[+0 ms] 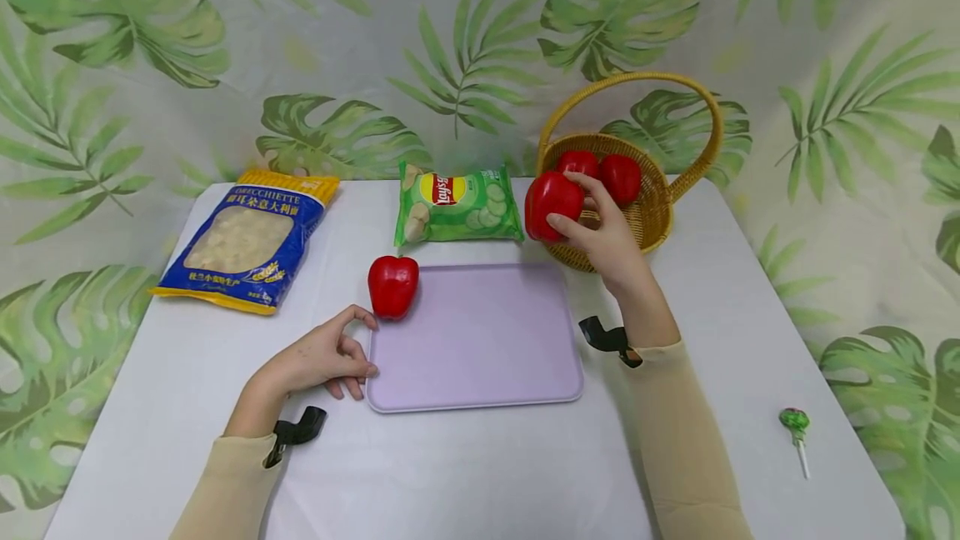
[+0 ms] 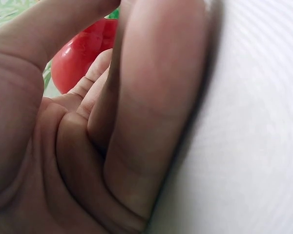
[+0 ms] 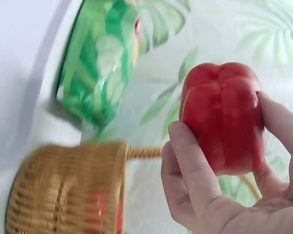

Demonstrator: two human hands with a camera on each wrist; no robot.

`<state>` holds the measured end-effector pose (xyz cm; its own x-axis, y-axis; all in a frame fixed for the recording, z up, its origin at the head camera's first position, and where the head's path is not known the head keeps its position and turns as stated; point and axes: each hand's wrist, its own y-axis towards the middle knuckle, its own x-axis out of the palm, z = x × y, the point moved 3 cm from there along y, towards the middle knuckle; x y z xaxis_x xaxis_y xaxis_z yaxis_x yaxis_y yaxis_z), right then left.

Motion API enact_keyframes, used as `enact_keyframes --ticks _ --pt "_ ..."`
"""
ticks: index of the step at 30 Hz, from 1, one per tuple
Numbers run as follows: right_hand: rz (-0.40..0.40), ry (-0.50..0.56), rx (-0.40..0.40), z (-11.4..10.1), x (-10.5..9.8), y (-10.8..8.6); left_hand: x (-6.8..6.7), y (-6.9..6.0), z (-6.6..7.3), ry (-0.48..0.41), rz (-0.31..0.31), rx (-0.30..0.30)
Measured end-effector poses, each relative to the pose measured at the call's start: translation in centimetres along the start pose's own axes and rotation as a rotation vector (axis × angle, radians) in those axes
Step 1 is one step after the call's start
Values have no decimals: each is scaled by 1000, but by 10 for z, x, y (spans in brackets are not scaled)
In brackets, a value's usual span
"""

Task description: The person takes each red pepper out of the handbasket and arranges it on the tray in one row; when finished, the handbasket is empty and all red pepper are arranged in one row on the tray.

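My right hand [image 1: 606, 242] grips a red apple [image 1: 553, 205] in front of the wicker basket [image 1: 667, 219]. The right wrist view shows the lobed end of the held apple [image 3: 224, 112] between thumb and fingers. At the upper left corner of a pale purple tray [image 1: 480, 340] sits another red apple [image 1: 393, 287]. My left hand [image 1: 322, 357] rests beside the tray's left edge, fingers loosely bent, index fingertip near that apple and thumb tip at the rim. In the left wrist view, fingers hide most of the red apple [image 2: 78, 58]. More red apples [image 1: 619, 179] lie in the basket.
A green bag of chips [image 1: 459, 205] lies behind the tray. At the back left is a blue and yellow pasta bag [image 1: 243, 240]. A lollipop [image 1: 795, 427] lies near the right table edge. The basket's tall handle [image 1: 630, 77] arches up behind my right hand.
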<state>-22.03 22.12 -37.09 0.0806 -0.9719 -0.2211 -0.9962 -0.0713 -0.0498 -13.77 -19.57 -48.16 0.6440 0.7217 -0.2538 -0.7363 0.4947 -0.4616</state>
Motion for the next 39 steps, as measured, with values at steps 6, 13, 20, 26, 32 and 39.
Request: enact_keyframes --ticks 6,13,20,26,32,39 --pt "-57 -18 -18 -4 26 -5 0 1 0 -5 -4 5" --pt "-103 -67 -3 -3 50 -8 -1 0 -1 1 -2 0" --pt "-145 -98 13 4 70 -7 -1 0 -1 4 0 4" --pt "-174 -132 32 12 90 -6 0 -1 0 -5 -2 3" --pt "-199 -177 19 21 108 -6 0 -1 0 -4 -5 -2" --pt "-233 -185 14 30 126 -5 0 0 0 2 0 -3"
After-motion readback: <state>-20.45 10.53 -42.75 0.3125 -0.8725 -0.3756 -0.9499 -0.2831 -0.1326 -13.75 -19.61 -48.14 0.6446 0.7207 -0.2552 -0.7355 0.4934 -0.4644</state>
